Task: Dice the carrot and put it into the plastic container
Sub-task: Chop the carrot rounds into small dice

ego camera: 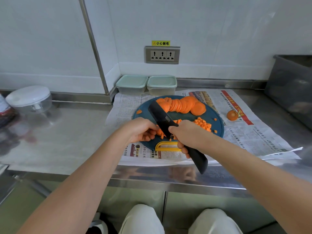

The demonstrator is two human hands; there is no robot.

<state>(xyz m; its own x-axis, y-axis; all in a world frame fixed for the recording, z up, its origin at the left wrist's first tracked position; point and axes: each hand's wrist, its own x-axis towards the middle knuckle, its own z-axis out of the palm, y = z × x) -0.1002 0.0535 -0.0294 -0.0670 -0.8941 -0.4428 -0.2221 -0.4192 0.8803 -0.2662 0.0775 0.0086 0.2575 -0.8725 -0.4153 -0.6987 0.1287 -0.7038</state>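
Observation:
A round dark-blue cutting board [219, 130] lies on newspaper. A row of orange carrot slices [182, 105] fans across its far side, and a pile of diced carrot [203, 124] sits at its right. My right hand [187, 134] grips the handle of a black knife [160, 115], whose blade slants up to the left over the board. My left hand [141, 130] has its fingers curled over carrot strips [160, 133] beside the blade's heel. Two lidded plastic containers [131, 84] [161, 84] stand behind the board against the wall.
A carrot end [232, 115] lies on the newspaper [253, 132] to the right. A yellow peeler [166, 146] rests at the board's near edge. A clear round lidded bowl [29, 100] stands far left, and a grey bin [292, 85] stands far right. The steel counter edge [152, 181] runs in front.

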